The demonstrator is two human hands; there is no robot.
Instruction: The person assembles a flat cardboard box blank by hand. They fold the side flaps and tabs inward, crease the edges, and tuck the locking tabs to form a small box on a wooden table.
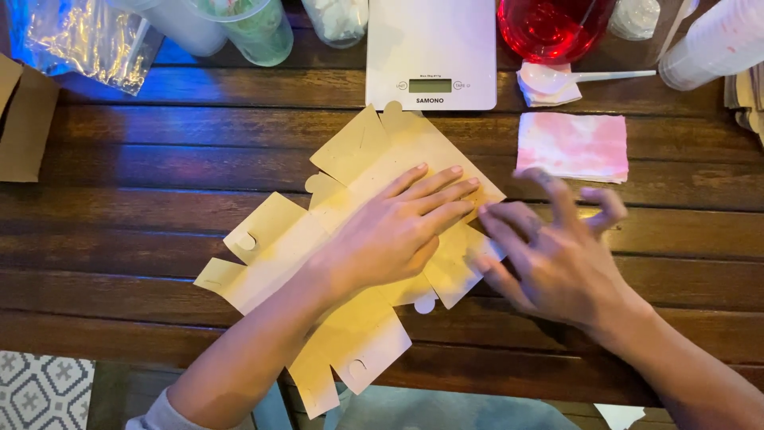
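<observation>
Flat cardboard box blank (274,239) — under left hand (394,231), beside right hand (557,255).

Flat cardboard cutout (350,239) on the table (127,159), scale (430,48) behind it (napkin (572,146) rightward).

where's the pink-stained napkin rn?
Head view, upper right of the wooden table: the pink-stained napkin lies flat just beyond the right hand, in front of the red-liquid container, right of the white scale.

Food-preparation counter, likely a small shop — wooden table (159,151), digital scale (430,48), stacked cups (716,40), red liquid jug (553,28).
</observation>
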